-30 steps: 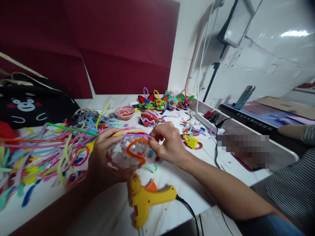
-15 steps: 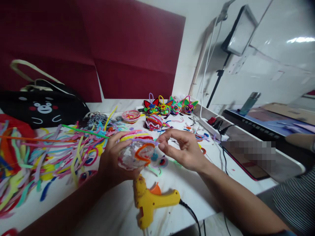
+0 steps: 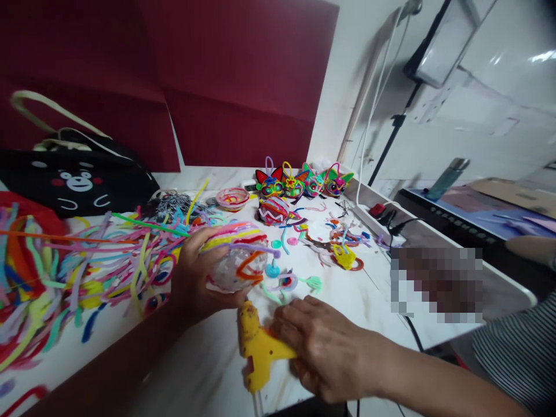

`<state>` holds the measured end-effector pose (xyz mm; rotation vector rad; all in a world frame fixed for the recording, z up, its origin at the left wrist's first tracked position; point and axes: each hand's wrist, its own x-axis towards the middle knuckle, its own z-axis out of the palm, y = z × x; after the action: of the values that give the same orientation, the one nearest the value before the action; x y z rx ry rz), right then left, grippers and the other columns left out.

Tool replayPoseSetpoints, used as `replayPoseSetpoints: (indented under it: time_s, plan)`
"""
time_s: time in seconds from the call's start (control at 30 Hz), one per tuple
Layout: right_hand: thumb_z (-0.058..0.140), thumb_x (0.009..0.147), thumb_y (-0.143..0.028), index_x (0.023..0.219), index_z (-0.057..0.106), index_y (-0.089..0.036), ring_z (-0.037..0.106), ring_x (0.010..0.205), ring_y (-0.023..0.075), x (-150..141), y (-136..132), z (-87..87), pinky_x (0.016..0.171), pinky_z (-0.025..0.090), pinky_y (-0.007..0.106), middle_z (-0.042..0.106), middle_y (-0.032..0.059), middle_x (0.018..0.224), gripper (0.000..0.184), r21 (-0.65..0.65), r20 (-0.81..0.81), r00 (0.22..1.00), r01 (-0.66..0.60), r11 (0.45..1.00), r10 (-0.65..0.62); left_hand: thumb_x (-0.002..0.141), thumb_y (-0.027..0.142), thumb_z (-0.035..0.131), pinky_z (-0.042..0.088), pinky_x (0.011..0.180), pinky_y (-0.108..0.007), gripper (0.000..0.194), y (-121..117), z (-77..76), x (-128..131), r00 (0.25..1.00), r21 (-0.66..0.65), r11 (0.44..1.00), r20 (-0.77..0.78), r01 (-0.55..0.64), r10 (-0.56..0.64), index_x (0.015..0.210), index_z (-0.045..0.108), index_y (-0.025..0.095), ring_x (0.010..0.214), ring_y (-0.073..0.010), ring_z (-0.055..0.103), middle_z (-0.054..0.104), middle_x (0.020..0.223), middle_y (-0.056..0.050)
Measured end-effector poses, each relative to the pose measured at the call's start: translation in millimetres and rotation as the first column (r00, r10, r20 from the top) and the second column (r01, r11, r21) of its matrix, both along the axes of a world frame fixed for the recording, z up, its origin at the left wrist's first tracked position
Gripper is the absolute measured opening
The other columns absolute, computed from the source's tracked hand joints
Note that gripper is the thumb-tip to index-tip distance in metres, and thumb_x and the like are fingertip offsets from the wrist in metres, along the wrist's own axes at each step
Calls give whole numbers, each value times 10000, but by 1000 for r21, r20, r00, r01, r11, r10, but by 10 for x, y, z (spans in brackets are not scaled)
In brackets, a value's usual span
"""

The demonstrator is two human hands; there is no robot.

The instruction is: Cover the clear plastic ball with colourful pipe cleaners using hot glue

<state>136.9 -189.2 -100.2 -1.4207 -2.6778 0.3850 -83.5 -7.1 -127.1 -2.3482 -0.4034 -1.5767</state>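
My left hand is wrapped round a clear rounded plastic shell and holds it above the table. Strips of pink, yellow and red pipe cleaner cover its upper part, and a bent orange pipe cleaner sits on its side. A purple pipe cleaner runs along it, its free end sticking out to the right. Lower down, my right hand has its fingers closed round the handle of a yellow glue gun, a clear glue stick protruding from its rear.
Many loose pipe cleaners cover the left side. Several finished colourful animal heads stand at the back, near a striped ball and a small round bowl. Yellow-handled scissors lie to the right, by a power strip. A person's striped sleeve shows at the right.
My right hand has let go of the purple pipe cleaner, moved down and taken hold of the glue gun's handle. My left hand still holds the plastic shell.
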Motion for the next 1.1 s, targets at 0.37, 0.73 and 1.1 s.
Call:
replayPoseSetpoints:
  time_s: [0.37,0.73,1.1]
  plan:
    - [609,835,-206,1206,667,-120,691,953,316,-86,-1,-97,807,611,434,695,164,1121,385,41,51,995,85,996,-87,633,427,946,647,986,-587,815,27,116,-65,995,115,991,83,-70,61,1293,501,252,1212,-376,689,594,1384,-160]
    - [638,942,-220,1232,574,-281,704,956,256,396,-110,117,758,602,333,694,97,1088,303,244,-663,748,268,932,-41,663,374,870,651,979,-638,716,56,38,-93,988,14,995,121,-98,95,1273,500,314,1224,-402,690,587,1404,-128]
    - [590,1033,-563,1027,666,-273,661,792,221,374,136,300,729,568,319,649,45,901,301,-8,-850,511,224,974,-125,675,408,844,653,1007,-614,575,59,-8,-62,998,52,998,50,20,-23,1163,547,349,1264,-354,676,602,1452,-76]
